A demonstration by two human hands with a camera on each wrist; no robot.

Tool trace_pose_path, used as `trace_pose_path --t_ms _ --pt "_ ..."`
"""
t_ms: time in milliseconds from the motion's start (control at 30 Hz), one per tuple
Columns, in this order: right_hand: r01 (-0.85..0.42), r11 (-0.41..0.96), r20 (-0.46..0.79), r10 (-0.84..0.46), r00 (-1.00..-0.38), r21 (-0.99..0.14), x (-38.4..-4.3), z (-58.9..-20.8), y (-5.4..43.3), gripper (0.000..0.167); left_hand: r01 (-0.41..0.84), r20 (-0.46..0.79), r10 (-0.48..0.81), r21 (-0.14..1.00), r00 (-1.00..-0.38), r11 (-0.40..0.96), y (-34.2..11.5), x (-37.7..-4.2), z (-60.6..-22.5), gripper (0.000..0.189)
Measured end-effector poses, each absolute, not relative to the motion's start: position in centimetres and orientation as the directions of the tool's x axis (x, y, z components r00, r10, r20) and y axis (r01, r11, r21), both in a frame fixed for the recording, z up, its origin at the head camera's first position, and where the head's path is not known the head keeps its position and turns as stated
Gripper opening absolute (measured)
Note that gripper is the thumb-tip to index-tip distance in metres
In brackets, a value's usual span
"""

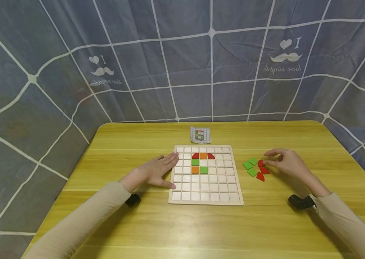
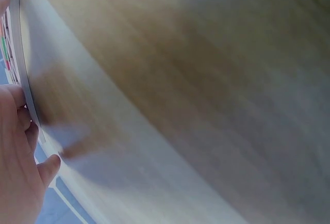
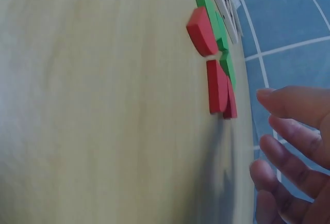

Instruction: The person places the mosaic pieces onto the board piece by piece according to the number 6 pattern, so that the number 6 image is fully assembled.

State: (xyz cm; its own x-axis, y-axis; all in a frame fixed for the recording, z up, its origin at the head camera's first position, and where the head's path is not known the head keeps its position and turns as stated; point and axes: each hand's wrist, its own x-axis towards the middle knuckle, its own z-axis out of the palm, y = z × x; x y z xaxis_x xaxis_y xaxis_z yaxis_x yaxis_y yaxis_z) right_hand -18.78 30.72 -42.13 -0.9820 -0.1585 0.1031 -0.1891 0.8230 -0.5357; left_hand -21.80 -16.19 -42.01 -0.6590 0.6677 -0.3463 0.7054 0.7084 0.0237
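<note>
A pale wooden grid board lies flat on the table. In its upper part sit two red rounded pieces, two orange squares and two green squares. My left hand rests on the board's left edge with fingers straight and thumb spread. My right hand hovers beside the loose pieces right of the board, its fingertips by a red rounded piece. In the right wrist view the fingers are slightly bent and apart, holding nothing. Three loose red pieces lie among three green squares.
A small printed card showing a coloured grid pattern lies behind the board. The yellow wood-grain table runs back to a grey-blue curtain with white lines. A dark wrist device hangs under the right forearm.
</note>
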Motion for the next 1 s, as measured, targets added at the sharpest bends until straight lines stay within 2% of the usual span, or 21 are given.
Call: trace_pose_path --t_ms 300,667,833,1000 --pt "-0.284 0.790 0.099 -0.276 -0.956 -0.544 -19.4 -42.3 31.3 0.031 0.708 -0.342 0.675 0.038 -0.654 0.705 -16.2 -21.7 -41.9 0.106" --pt "-0.396 0.722 0.098 -0.418 -0.903 -0.567 -20.1 -43.0 31.8 0.031 0.705 -0.349 0.668 0.029 -0.657 0.709 -16.1 -21.7 -42.0 0.105" --pt "-0.427 0.733 0.118 -0.434 -0.893 -0.530 -20.1 -43.1 31.8 0.026 0.701 -0.355 0.662 0.027 -0.660 0.713 -16.1 -21.7 -42.0 0.106" --pt "-0.399 0.754 0.089 -0.417 -0.904 -0.521 -20.1 -42.9 31.7 0.025 0.698 -0.358 0.661 0.035 -0.660 0.716 -16.1 -21.7 -42.0 0.106"
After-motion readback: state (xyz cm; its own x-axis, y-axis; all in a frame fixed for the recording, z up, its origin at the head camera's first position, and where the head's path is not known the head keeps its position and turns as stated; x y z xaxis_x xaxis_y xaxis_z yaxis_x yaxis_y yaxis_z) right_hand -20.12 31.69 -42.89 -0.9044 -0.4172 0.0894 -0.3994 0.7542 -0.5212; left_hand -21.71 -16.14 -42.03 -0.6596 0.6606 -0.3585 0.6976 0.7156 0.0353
